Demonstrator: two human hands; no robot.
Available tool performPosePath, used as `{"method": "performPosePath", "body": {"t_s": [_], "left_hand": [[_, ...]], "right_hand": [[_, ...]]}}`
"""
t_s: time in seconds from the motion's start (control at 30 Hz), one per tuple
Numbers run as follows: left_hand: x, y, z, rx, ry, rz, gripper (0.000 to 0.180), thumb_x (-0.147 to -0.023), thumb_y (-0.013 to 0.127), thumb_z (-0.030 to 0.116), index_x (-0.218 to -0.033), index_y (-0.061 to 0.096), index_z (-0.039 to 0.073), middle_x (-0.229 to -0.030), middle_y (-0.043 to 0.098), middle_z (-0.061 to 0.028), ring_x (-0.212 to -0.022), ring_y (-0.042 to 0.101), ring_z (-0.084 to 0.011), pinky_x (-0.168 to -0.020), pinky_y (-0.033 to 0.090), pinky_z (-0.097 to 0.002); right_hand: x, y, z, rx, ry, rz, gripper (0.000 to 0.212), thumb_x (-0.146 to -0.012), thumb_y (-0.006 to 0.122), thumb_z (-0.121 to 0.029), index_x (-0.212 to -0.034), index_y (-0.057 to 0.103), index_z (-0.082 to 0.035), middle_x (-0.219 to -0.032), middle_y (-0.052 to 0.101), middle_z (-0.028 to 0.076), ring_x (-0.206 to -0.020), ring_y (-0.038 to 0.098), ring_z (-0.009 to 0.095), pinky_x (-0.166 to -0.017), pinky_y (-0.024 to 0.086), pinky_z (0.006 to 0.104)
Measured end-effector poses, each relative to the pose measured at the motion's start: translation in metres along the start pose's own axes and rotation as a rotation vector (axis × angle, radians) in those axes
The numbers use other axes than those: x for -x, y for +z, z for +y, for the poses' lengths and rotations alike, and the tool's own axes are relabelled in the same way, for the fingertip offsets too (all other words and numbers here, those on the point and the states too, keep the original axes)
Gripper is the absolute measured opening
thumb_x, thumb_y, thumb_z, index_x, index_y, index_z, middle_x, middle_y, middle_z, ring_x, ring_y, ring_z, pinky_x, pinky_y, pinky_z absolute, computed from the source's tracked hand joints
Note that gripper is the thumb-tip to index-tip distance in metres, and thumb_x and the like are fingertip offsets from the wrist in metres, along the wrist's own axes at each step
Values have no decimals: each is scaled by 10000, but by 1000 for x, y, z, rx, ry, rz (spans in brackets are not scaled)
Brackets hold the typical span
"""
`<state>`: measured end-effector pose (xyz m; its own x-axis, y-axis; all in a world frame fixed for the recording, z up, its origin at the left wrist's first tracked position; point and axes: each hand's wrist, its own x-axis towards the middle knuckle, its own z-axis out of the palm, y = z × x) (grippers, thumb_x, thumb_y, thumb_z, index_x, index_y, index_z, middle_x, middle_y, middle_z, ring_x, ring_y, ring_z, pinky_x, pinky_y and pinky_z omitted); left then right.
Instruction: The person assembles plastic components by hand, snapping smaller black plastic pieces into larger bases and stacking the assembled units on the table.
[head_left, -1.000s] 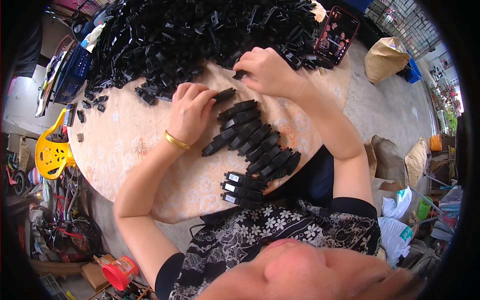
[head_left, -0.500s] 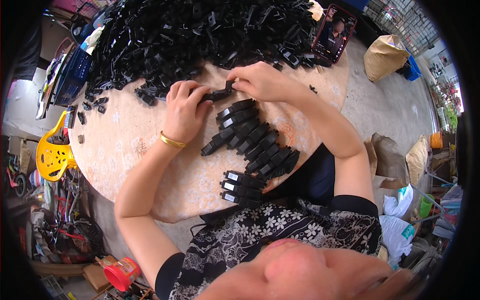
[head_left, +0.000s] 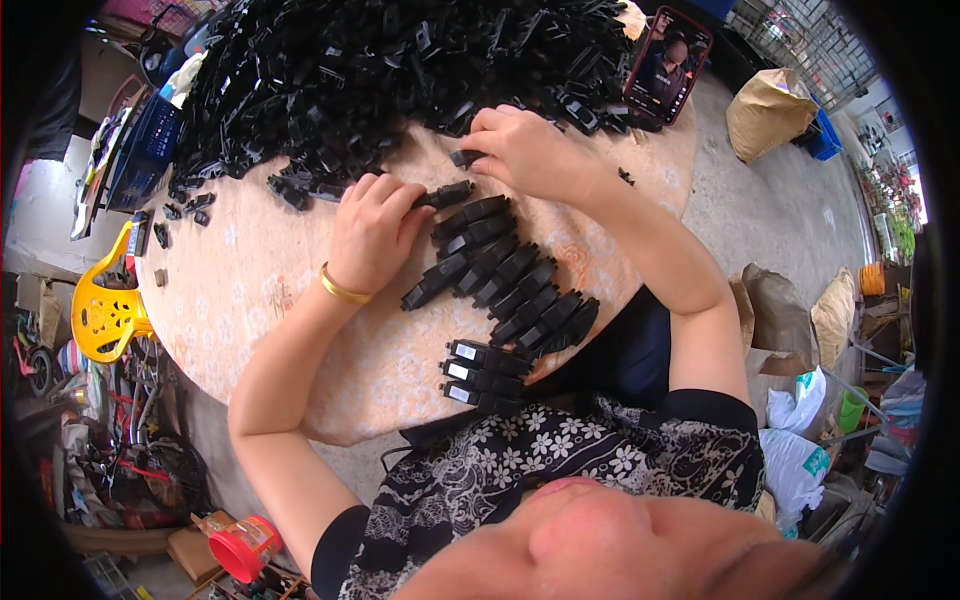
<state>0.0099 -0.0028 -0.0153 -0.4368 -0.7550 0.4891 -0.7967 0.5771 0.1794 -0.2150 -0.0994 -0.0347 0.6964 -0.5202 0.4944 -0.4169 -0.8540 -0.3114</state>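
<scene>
My left hand [head_left: 372, 232], with a gold bangle on the wrist, grips a long black plastic part [head_left: 446, 193] at the top of a slanted row of like parts [head_left: 505, 277] lying side by side on the round table [head_left: 250, 290]. My right hand [head_left: 525, 152] pinches a small black piece [head_left: 466, 157] just above that part, at the edge of a big heap of black plastic parts [head_left: 400, 70]. Three more black parts [head_left: 485, 377] lie stacked near the table's front edge.
A phone [head_left: 668, 65] with a lit screen leans at the heap's right end. A blue crate [head_left: 150, 140] and a yellow plastic chair [head_left: 105, 310] stand to the left. Sacks and bags [head_left: 770, 115] lie on the floor at right, a red tub [head_left: 245, 548] below.
My right hand came down from the heap to meet the left hand at the long part, then drew back up a little with a small piece. The left hand stayed by the row.
</scene>
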Motion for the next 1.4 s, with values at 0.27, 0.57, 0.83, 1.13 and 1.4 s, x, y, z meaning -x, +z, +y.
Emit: {"method": "performPosePath", "body": {"t_s": [0.27, 0.57, 0.83, 1.13, 1.4], "left_hand": [[3, 1, 0, 108, -142, 4, 189, -770, 714, 125, -918, 656, 23, -823, 593, -107, -791, 568, -286, -711, 467, -353], [0, 2, -6, 155, -148, -9, 176, -743, 738, 114, -867, 671, 8, -832, 600, -113, -778, 579, -295, -685, 477, -357], [-1, 11, -4, 290, -127, 15, 177, -712, 748, 31, -870, 675, 5, -775, 559, -101, -654, 581, -220, -587, 484, -298], [-11, -25, -16, 116, -107, -18, 141, -822, 683, 148, -903, 684, 32, -906, 627, -108, -853, 589, -285, -773, 475, -361], [17, -68, -96, -509, -278, -178, 397, -749, 553, -29, -1137, 591, 50, -1169, 559, -141, -1083, 519, -341, -919, 451, -392]], "right_hand": [[-5, -4, -6, -136, -25, 49, 239, -746, 726, -186, -945, 689, -57, -873, 626, 89, -884, 595, 285, -791, 487, 373], [-4, -14, -18, -146, -63, -67, 226, -719, 738, -192, -902, 709, -63, -829, 622, 102, -855, 599, 301, -769, 483, 385], [-15, -1, -23, -313, -159, -103, 192, -721, 714, -107, -890, 675, -23, -796, 610, 129, -771, 588, 314, -705, 477, 379], [-12, -2, 2, -159, -86, 245, 195, -789, 703, -182, -930, 694, -49, -845, 639, 95, -794, 591, 280, -717, 492, 364], [-19, 17, 6, 269, -143, 177, 281, -786, 659, -128, -1066, 660, -108, -1105, 598, 7, -1050, 520, 207, -840, 463, 345]]}}
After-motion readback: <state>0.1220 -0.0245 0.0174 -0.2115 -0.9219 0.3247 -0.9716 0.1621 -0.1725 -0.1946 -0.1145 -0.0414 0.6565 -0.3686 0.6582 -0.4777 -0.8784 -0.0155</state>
